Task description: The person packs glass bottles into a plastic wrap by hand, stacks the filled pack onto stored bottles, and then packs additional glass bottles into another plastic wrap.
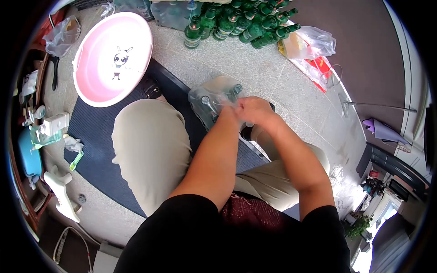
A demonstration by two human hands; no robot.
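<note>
Between my feet on the floor stands a clear plastic bag (198, 96) with a few bottles inside, their round mouths showing through the film. My right hand (256, 110) is closed at the bag's gathered top edge, fingers pinched together. My left hand (231, 110) meets it there, also closed on the bag; its fingers are partly hidden and slightly blurred. One bottle neck (237, 88) pokes up just beyond the hands.
Many green glass bottles (223, 29) stand at the back beside a wrapped pack of bottles (173, 14). A pink basin (84, 63) sits at the left, partly over a dark mat (98, 145). Plastic packaging (314, 43) lies at the back right.
</note>
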